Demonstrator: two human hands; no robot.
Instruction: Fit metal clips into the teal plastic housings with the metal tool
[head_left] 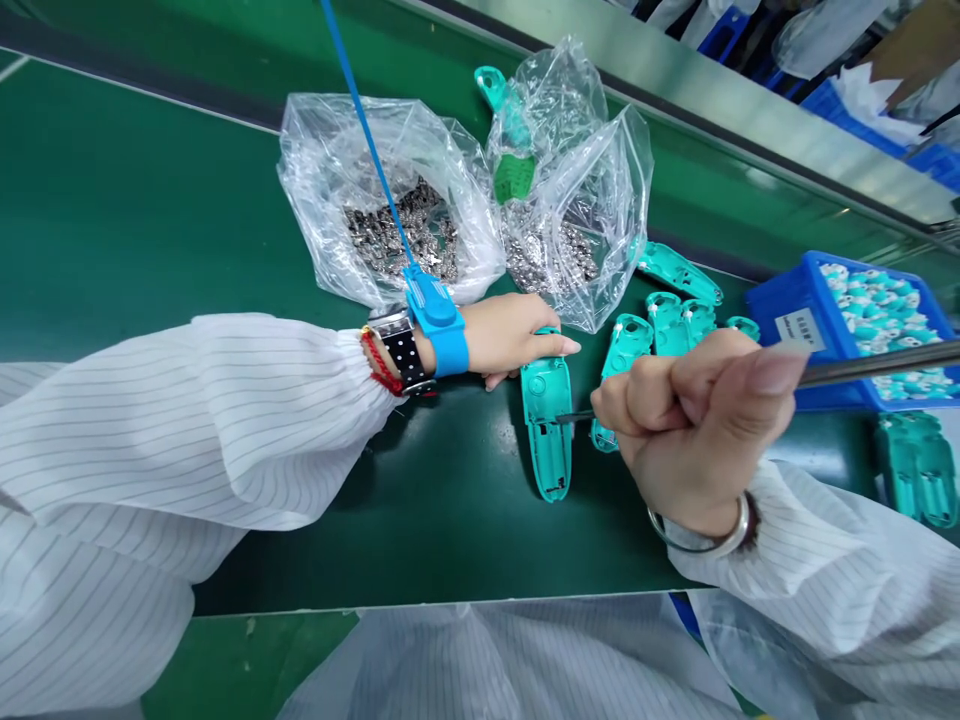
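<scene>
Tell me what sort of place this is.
Most likely a factory electronics assembly line: a green conveyor belt, a blue anti-static wrist strap, striped anti-static smock sleeves, and teal plastic housings laid out in a row.

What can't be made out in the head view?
Head view:
Dark metal tool: far end cut off by the right edge, so its type is unclear.
Teal plastic casing: upper end hidden by the left hand.
Small metal parts: too small, and blurred by the clear plastic bag.
Label on the blue plastic crate: text too small.
</scene>
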